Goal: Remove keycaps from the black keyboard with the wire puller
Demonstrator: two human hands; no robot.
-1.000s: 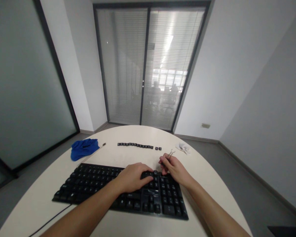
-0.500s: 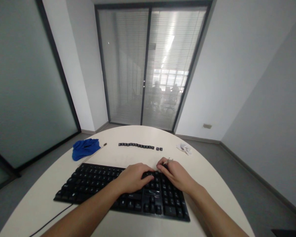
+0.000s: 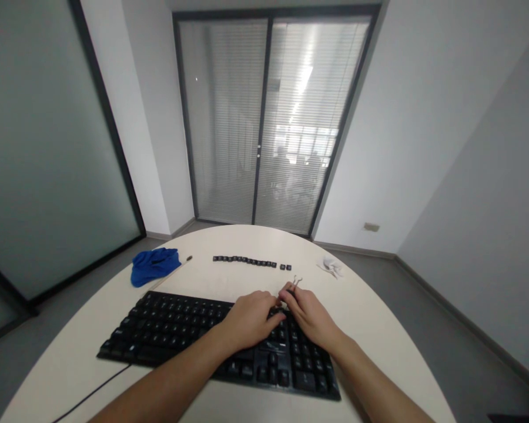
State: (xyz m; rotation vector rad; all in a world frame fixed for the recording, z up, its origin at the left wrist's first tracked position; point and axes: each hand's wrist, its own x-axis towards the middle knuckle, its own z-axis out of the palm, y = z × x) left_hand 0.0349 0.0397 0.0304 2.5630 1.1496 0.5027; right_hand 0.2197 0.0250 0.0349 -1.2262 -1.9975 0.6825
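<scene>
A black keyboard (image 3: 171, 323) lies on the round pale table (image 3: 229, 405). My right hand (image 3: 306, 311) is closed around a small tool with thin wire prongs (image 3: 297, 282), over the keyboard's upper right part. Close beside it, my left hand (image 3: 255, 317) rests over the keyboard with its fingers drawn together at the tool's lower end; what they pinch, if anything, is too small to make out. Beyond the keyboard, several loose black keycaps (image 3: 244, 259) form a row, with two more keycaps (image 3: 285, 267) a little apart at its right end.
A blue cloth (image 3: 155, 266) lies at the table's left, beside a thin-handled brush (image 3: 188, 258). A crumpled white cloth (image 3: 330, 267) sits at the right edge. The keyboard's cable (image 3: 92, 392) runs off to the lower left.
My left hand has moved right, up against my right hand. The tool in my right hand has tilted, its prongs now pointing up and away. The view has shifted slightly.
</scene>
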